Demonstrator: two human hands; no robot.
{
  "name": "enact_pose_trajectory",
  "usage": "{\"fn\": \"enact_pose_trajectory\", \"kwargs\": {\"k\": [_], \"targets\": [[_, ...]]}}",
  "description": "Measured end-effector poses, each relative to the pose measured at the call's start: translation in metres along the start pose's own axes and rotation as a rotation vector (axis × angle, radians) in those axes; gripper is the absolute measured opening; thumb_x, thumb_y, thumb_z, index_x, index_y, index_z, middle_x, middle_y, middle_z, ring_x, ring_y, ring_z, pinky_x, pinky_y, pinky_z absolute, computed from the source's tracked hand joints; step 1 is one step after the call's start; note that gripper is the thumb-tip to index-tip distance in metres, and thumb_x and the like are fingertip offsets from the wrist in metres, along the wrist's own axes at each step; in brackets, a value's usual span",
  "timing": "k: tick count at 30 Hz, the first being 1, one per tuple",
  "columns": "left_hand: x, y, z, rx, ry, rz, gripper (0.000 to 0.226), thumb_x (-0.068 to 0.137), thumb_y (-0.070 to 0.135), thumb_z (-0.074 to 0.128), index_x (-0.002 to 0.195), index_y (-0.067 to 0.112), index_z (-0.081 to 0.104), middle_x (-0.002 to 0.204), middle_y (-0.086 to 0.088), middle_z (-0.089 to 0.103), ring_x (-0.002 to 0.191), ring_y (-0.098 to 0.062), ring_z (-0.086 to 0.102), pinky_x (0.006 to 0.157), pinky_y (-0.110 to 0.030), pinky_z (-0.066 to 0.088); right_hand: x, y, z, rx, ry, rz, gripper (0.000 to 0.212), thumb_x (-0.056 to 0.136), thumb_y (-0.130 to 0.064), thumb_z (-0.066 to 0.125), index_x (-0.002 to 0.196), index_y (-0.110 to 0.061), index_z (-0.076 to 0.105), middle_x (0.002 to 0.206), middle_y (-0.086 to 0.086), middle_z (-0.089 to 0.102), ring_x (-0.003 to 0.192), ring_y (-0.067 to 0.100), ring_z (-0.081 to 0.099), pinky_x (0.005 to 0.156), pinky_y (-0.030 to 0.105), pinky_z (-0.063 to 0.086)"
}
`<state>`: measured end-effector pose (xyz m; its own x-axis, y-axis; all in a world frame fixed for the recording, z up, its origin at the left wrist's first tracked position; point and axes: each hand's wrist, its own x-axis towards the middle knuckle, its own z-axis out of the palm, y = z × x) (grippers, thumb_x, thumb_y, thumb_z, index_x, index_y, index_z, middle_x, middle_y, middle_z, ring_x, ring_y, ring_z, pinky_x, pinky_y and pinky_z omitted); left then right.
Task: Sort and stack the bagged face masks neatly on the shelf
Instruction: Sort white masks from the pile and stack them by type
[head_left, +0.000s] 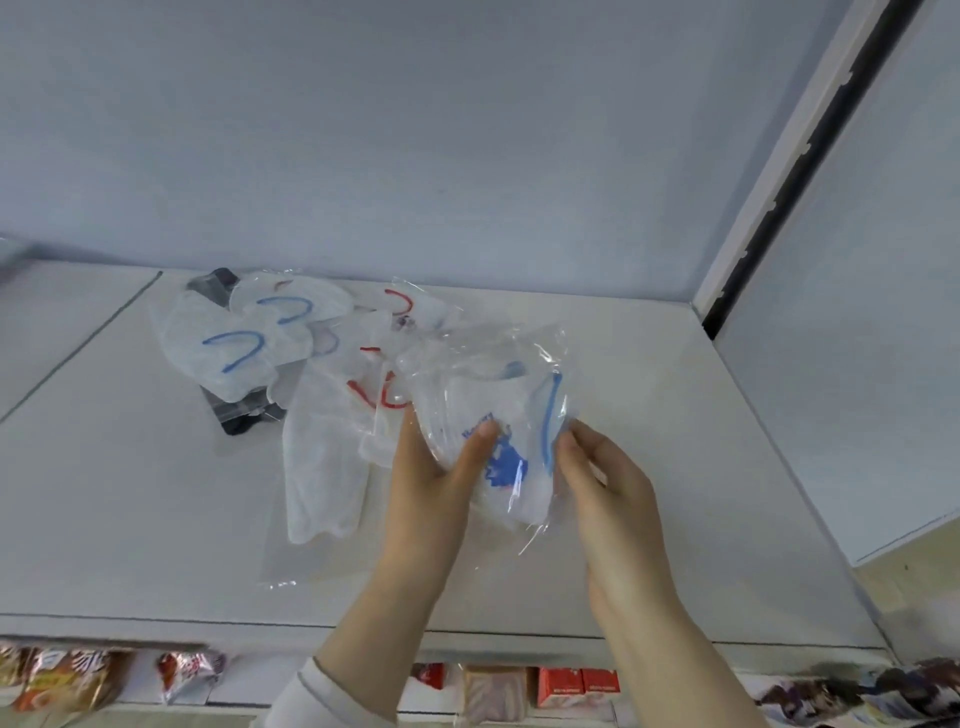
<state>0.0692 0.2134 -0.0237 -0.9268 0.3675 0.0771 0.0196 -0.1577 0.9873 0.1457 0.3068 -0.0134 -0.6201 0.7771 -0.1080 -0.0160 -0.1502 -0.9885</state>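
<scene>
Both my hands hold one clear bag with a white mask that has blue ear loops and a blue print (511, 415), lifted a little above the white shelf (130, 509). My left hand (439, 470) grips its left side, thumb across the front. My right hand (597, 478) pinches its right edge by the blue loop. Behind and to the left lies a loose pile: bagged white masks with blue loops (234, 353), bagged masks with red loops (379, 395), a long white bagged mask (324, 467) and a dark bagged mask (244, 418) underneath.
The shelf has a pale back wall (415, 156) and a right side panel with a dark slotted upright (779, 208). Below the front edge, a lower shelf shows snack packets (62, 678) and small red boxes (576, 686).
</scene>
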Motion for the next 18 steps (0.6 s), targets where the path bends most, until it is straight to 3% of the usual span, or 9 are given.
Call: {"fn": "enact_pose_trajectory", "kwargs": {"k": [3, 5, 6, 7, 9, 11, 13, 16, 18], "targets": [[0.0, 0.004, -0.025, 0.049, 0.071, 0.007, 0.022, 0.083, 0.021, 0.066, 0.103, 0.023, 0.058, 0.09, 0.006, 0.073, 0.085, -0.009, 0.069, 0.07, -0.018, 0.054, 0.004, 0.0, -0.008, -0.032, 0.005, -0.157, 0.024, 0.089, -0.053, 0.047, 0.111, -0.047, 0.053, 0.127, -0.023, 0.053, 0.121, 0.008, 0.05, 0.084, 0.007, 0.042], [-0.001, 0.007, -0.04, 0.078, -0.027, 0.015, 0.029, 0.077, 0.029, 0.065, 0.104, 0.03, 0.055, 0.093, 0.015, 0.072, 0.087, -0.003, 0.068, 0.071, -0.016, 0.053, 0.007, 0.0, -0.008, -0.078, -0.152, -0.248, 0.053, 0.069, -0.075, 0.051, 0.116, -0.052, 0.043, 0.126, -0.033, 0.051, 0.121, 0.002, 0.05, 0.088, 0.005, 0.041], [-0.002, 0.01, -0.045, 0.103, -0.1, 0.032, 0.033, 0.077, 0.033, 0.066, 0.107, 0.032, 0.054, 0.098, 0.018, 0.071, 0.093, -0.004, 0.067, 0.075, -0.017, 0.053, 0.01, 0.003, -0.006, -0.117, -0.221, -0.261, 0.062, 0.064, -0.076, 0.056, 0.119, -0.05, 0.042, 0.125, -0.029, 0.054, 0.117, -0.001, 0.052, 0.088, 0.005, 0.041], [-0.003, 0.011, -0.049, 0.142, -0.161, 0.065, 0.035, 0.078, 0.038, 0.069, 0.109, 0.034, 0.054, 0.103, 0.019, 0.069, 0.099, -0.003, 0.065, 0.079, -0.017, 0.052, 0.011, 0.007, -0.003, -0.147, -0.264, -0.27, 0.062, 0.065, -0.067, 0.063, 0.119, -0.044, 0.044, 0.122, -0.023, 0.059, 0.111, -0.003, 0.056, 0.088, 0.007, 0.043], [-0.006, 0.01, -0.051, 0.188, -0.229, 0.107, 0.039, 0.078, 0.042, 0.071, 0.113, 0.041, 0.052, 0.11, 0.023, 0.065, 0.106, 0.0, 0.061, 0.084, -0.015, 0.049, 0.012, 0.017, 0.002, -0.18, -0.287, -0.296, 0.04, 0.072, -0.037, 0.064, 0.11, -0.034, 0.051, 0.099, -0.02, 0.067, 0.09, -0.007, 0.061, 0.079, 0.006, 0.045], [-0.01, 0.006, -0.051, 0.162, -0.227, 0.087, 0.05, 0.072, 0.042, 0.07, 0.116, 0.045, 0.046, 0.111, 0.018, 0.062, 0.103, -0.001, 0.061, 0.08, -0.017, 0.05, 0.006, 0.023, 0.009, -0.147, -0.268, -0.309, 0.032, 0.075, -0.016, 0.062, 0.101, -0.029, 0.05, 0.078, -0.022, 0.066, 0.072, -0.009, 0.06, 0.068, 0.004, 0.044], [-0.012, 0.006, -0.054, 0.179, -0.166, 0.116, 0.052, 0.074, 0.039, 0.071, 0.117, 0.038, 0.043, 0.106, 0.012, 0.061, 0.095, -0.002, 0.062, 0.076, -0.017, 0.049, 0.0, 0.023, 0.023, -0.093, -0.236, -0.29, 0.035, 0.082, 0.002, 0.063, 0.099, -0.025, 0.048, 0.075, -0.012, 0.065, 0.067, -0.01, 0.059, 0.065, 0.003, 0.043], [0.004, 0.019, -0.081, 0.136, -0.028, 0.162, 0.03, 0.082, 0.02, 0.072, 0.106, 0.027, 0.055, 0.088, 0.011, 0.068, 0.078, -0.001, 0.064, 0.067, -0.017, 0.05, -0.002, 0.009, 0.065, -0.108, -0.252, -0.348, 0.03, 0.08, -0.006, 0.063, 0.103, -0.019, 0.049, 0.085, -0.006, 0.06, 0.07, -0.01, 0.058, 0.067, 0.003, 0.042], [0.02, 0.033, -0.117, 0.115, 0.068, 0.173, 0.021, 0.079, 0.015, 0.072, 0.095, 0.024, 0.06, 0.08, 0.011, 0.071, 0.072, -0.003, 0.066, 0.062, -0.019, 0.053, 0.001, 0.002, 0.102, -0.146, -0.351, -0.37, 0.029, 0.079, -0.012, 0.065, 0.101, -0.025, 0.051, 0.086, -0.008, 0.061, 0.073, -0.01, 0.058, 0.07, 0.005, 0.043]]}}
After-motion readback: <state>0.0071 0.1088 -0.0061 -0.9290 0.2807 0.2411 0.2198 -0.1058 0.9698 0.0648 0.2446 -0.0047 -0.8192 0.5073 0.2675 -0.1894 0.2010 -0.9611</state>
